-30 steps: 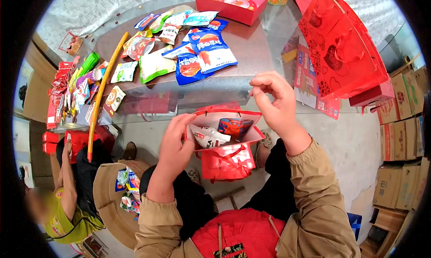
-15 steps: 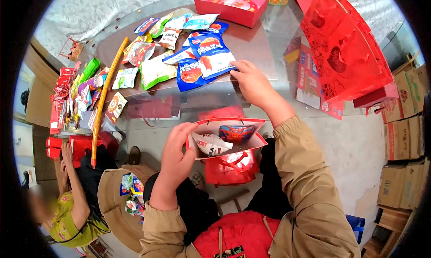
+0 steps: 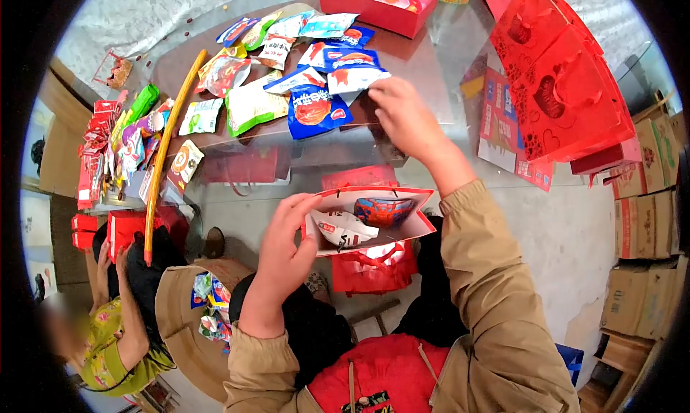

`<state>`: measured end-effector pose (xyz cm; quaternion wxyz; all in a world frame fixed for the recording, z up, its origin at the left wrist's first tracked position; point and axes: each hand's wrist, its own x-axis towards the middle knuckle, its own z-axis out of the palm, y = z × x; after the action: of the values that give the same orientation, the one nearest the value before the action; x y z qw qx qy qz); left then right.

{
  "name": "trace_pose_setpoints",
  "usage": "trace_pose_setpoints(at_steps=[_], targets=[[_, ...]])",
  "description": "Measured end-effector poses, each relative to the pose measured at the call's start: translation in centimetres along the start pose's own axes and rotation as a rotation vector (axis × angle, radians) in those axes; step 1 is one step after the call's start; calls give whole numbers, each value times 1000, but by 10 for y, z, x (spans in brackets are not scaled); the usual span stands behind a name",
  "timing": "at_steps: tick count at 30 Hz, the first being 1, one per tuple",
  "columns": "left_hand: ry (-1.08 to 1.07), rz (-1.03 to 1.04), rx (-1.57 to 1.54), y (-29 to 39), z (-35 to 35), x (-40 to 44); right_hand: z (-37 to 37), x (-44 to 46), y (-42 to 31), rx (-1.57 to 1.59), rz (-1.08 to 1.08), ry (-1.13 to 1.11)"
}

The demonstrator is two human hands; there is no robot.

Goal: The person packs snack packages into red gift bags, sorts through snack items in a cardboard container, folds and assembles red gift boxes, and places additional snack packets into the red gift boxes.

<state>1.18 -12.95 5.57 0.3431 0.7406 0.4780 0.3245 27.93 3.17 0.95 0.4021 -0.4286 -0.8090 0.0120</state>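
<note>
My left hand (image 3: 286,258) is closed on the left rim of an upright paper gift bag (image 3: 425,227), red outside and pale inside. In the bag are a white snack packet (image 3: 345,230) and a blue-and-red packet (image 3: 384,212). Over the table's near edge, my right hand (image 3: 410,118) pinches the right end of a blue-and-white snack packet (image 3: 352,59), which tilts up from the pile. Beneath and beside it lie more blue packets, one with a round orange picture (image 3: 313,112). A green-and-white packet (image 3: 253,105) rests to their left.
A long yellow stick (image 3: 172,150) separates the packets from red and purple snacks (image 3: 133,143) at left. A red box (image 3: 381,7) and large red gift bags (image 3: 557,82) stand farther off. At lower left are a cardboard drum (image 3: 176,298) and a seated person (image 3: 118,341) touching a red bag.
My right hand has drawn back the blue-and-white packet's end, tilting it up and away from the packet below. At left, the other person's hands have shifted onto a red bag.
</note>
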Motion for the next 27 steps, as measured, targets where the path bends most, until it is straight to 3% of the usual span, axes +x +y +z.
trace_pose_setpoints(at_steps=[7, 11, 18, 21, 27], targets=[[17, 46, 49, 3, -1, 1, -72, 26, -36, 227, 174, 387], [14, 54, 49, -1, 1, 2, -102, 31, -62, 675, 252, 461], [25, 36, -2, -4, 4, 1, -138, 15, -92, 700, 197, 81], [28, 33, -5, -3, 3, 1, -142, 8, -91, 662, 63, -25], [34, 34, -25, -1, 4, 2, -144, -6, -89, 568, 21, -201]])
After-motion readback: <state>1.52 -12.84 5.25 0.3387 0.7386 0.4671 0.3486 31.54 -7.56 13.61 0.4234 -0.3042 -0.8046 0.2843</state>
